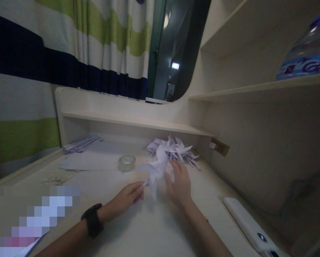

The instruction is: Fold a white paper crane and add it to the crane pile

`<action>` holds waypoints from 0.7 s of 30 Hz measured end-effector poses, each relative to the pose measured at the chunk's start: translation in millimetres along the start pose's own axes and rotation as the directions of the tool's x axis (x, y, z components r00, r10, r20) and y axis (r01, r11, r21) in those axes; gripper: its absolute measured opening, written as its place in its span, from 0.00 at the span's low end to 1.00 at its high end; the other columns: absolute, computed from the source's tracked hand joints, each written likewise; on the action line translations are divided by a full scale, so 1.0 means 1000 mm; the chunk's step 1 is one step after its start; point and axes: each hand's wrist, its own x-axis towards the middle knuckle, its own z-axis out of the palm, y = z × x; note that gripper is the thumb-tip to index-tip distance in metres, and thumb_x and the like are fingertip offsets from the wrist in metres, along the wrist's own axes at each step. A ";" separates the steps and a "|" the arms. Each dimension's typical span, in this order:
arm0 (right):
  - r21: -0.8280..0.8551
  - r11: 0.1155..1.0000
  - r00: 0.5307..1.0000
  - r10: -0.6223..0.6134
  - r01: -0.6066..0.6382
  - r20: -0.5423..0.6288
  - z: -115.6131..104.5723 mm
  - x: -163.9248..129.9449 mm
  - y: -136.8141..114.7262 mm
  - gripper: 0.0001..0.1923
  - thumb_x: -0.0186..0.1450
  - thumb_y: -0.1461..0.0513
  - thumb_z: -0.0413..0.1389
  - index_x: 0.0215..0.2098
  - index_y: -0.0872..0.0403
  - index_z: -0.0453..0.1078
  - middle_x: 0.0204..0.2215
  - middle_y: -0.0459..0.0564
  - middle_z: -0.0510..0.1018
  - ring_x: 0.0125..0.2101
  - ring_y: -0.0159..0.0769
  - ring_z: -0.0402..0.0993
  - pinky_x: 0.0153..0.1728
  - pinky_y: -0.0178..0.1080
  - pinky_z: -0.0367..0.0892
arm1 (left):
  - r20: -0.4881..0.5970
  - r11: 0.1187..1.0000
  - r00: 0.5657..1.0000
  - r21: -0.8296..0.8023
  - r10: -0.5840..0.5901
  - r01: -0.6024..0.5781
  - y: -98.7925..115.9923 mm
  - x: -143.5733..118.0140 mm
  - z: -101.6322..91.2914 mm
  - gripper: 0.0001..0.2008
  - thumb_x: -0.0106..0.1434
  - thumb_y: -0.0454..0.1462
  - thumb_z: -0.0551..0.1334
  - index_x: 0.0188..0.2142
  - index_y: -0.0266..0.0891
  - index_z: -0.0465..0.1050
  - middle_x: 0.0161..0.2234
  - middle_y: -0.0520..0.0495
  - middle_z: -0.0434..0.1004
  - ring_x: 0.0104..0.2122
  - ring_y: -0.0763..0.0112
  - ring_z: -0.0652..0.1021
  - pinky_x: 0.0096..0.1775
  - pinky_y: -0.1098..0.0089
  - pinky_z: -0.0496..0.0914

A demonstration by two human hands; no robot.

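Pinching the edge of a folded white paper piece point(155, 170), the left hand point(126, 198) comes in from the lower left with the forearm lying low over the desk point(154, 228), wrist pretty straight, a black watch point(92, 220) strapped round it. Thumb and fingertips are closed together on the paper's lower left edge, knuckles facing up.

The right hand point(179, 185) reaches in from the bottom middle, forearm angled up and to the left, palm turned toward the paper and fingers spread loosely against its right side. It's touching the paper, but whether it's really clamped on it or just resting there I can't tell, the fingertips are hidden behind the folds.

So the paper piece sits lifted between both hands, just above the desk, a bit right of centre. Right behind it is a pile of similar folded paper shapes point(176, 150) under the low shelf point(122, 121). A roll of clear tape point(127, 162) lies just left of the hands, with flat sheets point(87, 160) and paper strips point(81, 144) further left. White phone-like device point(252, 225) is off to the right, and a water bottle point(305, 48) is up on the side shelf.
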 end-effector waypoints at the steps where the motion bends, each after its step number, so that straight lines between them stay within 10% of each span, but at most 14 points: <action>1: 0.027 1.000 1.000 0.015 -0.015 0.012 0.001 0.001 0.004 0.22 0.66 0.57 0.49 0.57 0.56 0.60 0.50 0.60 0.71 0.52 0.46 0.66 0.50 0.49 0.63 | 0.016 1.000 1.000 -0.029 -0.008 0.008 0.002 0.000 -0.002 0.22 0.64 0.53 0.53 0.25 0.38 0.68 0.20 0.55 0.61 0.21 0.74 0.63 0.24 0.73 0.55; 9: 0.175 0.953 0.935 0.185 -0.246 0.304 0.009 -0.009 -0.006 0.18 0.68 0.55 0.46 0.49 0.55 0.69 0.38 0.52 0.80 0.34 0.36 0.78 0.35 0.35 0.69 | 0.015 0.881 0.988 -0.450 -0.156 0.146 0.004 0.000 -0.004 0.20 0.59 0.50 0.63 0.41 0.37 0.73 0.24 0.55 0.63 0.21 0.76 0.62 0.24 0.74 0.55; 21: 0.419 0.877 0.912 0.049 -0.235 0.408 -0.002 -0.014 -0.044 0.21 0.72 0.57 0.41 0.33 0.53 0.73 0.23 0.45 0.78 0.25 0.31 0.75 0.28 0.30 0.65 | 0.019 0.903 0.998 -0.425 -0.066 0.068 0.002 -0.002 0.001 0.23 0.58 0.50 0.64 0.46 0.36 0.75 0.34 0.44 0.77 0.30 0.68 0.74 0.31 0.71 0.65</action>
